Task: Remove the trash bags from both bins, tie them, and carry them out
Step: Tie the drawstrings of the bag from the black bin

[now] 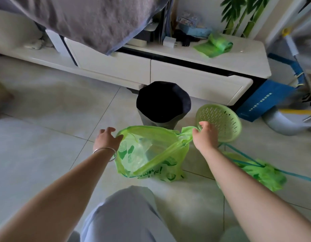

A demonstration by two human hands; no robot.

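Note:
A translucent green trash bag (pixel 147 154) with printed lettering sits on the tiled floor in front of my knee, its mouth stretched wide. My left hand (pixel 107 138), a silver bangle on the wrist, grips the bag's left rim. My right hand (pixel 206 135) is closed on the right handle and pulls it sideways. Behind the bag stands a grey bin (pixel 162 103) with a dark inside. A green perforated bin (pixel 219 122) lies beside it on the right. A second green bag (pixel 259 173) with blue drawstrings lies on the floor under my right forearm.
A low white TV cabinet (pixel 186 72) runs along the back, with a roll of green bags (pixel 216 46) on top. A grey blanket (pixel 91 20) hangs at upper left. A blue box (pixel 266 102) and a plant (pixel 244 14) stand at right.

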